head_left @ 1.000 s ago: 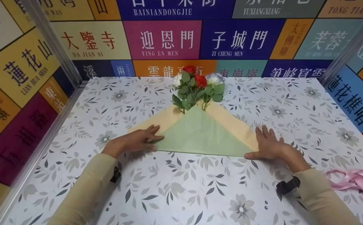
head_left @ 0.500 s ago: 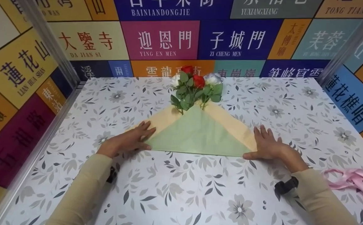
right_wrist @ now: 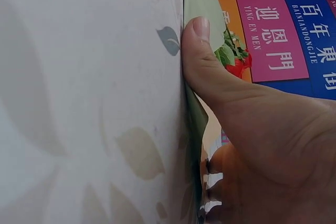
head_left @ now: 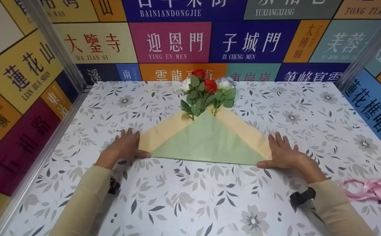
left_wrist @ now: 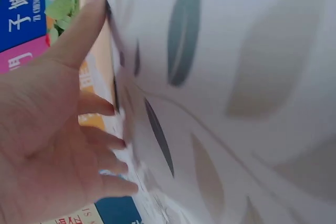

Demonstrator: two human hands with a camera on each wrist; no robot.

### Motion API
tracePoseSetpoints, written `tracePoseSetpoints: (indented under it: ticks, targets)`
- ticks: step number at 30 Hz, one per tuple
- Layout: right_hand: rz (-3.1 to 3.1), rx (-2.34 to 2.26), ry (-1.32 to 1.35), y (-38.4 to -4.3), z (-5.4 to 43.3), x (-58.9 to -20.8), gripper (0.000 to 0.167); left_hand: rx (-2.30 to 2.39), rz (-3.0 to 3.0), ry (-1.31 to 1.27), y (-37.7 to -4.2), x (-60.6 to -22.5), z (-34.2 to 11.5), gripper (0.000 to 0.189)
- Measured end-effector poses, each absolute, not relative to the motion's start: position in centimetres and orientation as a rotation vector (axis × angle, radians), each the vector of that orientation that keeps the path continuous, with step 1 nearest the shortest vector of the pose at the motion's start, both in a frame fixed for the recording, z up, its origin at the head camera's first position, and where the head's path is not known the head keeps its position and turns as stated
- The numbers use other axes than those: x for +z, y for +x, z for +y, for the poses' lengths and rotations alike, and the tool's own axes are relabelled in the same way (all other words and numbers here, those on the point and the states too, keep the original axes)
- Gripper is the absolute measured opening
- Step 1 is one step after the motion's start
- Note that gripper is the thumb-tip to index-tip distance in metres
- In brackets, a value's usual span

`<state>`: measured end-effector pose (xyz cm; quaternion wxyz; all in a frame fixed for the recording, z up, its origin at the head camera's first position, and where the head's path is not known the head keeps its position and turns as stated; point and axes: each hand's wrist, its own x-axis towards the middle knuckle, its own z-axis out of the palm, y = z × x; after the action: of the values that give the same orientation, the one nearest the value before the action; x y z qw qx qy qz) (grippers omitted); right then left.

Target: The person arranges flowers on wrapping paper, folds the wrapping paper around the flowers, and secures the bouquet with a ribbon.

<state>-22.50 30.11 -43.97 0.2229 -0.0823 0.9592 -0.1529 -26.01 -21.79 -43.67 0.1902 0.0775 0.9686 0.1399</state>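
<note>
A sheet of light green wrapping paper [head_left: 207, 141] lies folded into a triangle on the table, with cream bands [head_left: 167, 129] showing along both sloping sides. From its top point stick out artificial-looking flowers: red roses [head_left: 210, 86], a white bloom [head_left: 186, 85] and a pale lilac one [head_left: 225, 82], with green leaves [head_left: 195, 106]. The stems are hidden under the fold. At the paper's left corner rests my left hand [head_left: 122, 148], thumb on the lower edge and fingers spread. My right hand [head_left: 284, 155] presses the right corner the same way, its thumb [right_wrist: 198, 51] laid along the edge.
Pink ribbon [head_left: 370, 190] lies in a loose heap at the right of the table, beside the right sleeve. The table [head_left: 184, 209] has a white covering printed with leaves and flowers. Colourful sign-patterned walls [head_left: 174, 42] stand behind and on both sides.
My left hand has slid left along the lower edge to the paper's left corner, uncovering more of the green and cream. The right hand stays in place at the right corner.
</note>
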Motion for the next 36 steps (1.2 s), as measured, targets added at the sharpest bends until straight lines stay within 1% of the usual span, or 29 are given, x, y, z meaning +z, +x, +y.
tracePoseSetpoints:
  ticks: [3,4,5,11,15,17,20,23,27,30,33,36]
  targets:
    - [2.652,-0.424,-0.222,-22.4,30.1,-44.0,0.133,0.462,2.826,0.223,-25.8,-43.7,-21.6,0.069]
    - [2.654,-0.42,-0.22,-22.4,30.1,-44.0,0.133,0.517,2.85,0.208,-25.7,-43.7,-21.5,0.062]
    - [2.655,-0.42,-0.219,-22.4,30.1,-44.1,0.133,0.567,2.874,0.186,-25.7,-43.7,-21.3,0.061]
    - [2.658,-0.427,-0.23,-22.2,30.1,-44.1,0.133,0.937,2.85,-0.034,-25.8,-43.5,-20.4,0.061]
    - [2.66,-0.414,-0.237,-22.2,30.0,-44.1,0.133,1.183,2.791,-0.183,-26.0,-42.9,-20.0,0.054]
    - [2.659,-0.399,-0.237,-22.2,29.8,-43.9,0.133,1.29,2.739,-0.252,-26.0,-42.5,-19.8,0.058]
    - [2.663,-0.376,-0.257,-22.0,29.2,-43.3,0.13,1.414,2.6,-0.334,-25.7,-41.9,-19.6,0.068]
    - [2.713,-0.385,-0.28,-21.4,28.0,-42.4,0.123,1.462,2.507,-0.373,-25.3,-41.7,-19.4,0.075]
    - [2.811,-0.465,-0.367,-20.1,25.7,-42.0,0.107,1.43,2.501,-0.376,-24.6,-41.9,-19.4,0.068]
    - [2.86,-0.481,-0.538,-19.2,23.6,-42.7,0.096,1.44,2.49,-0.382,-24.3,-42.4,-19.6,0.061]
    - [2.867,-0.489,-0.715,-18.4,21.4,-43.8,0.09,1.527,2.475,-0.39,-24.1,-42.8,-19.7,0.06]
    - [2.823,-0.508,-0.816,-18.1,19.7,-44.4,0.087,1.652,2.453,-0.379,-24.0,-43.0,-19.6,0.063]
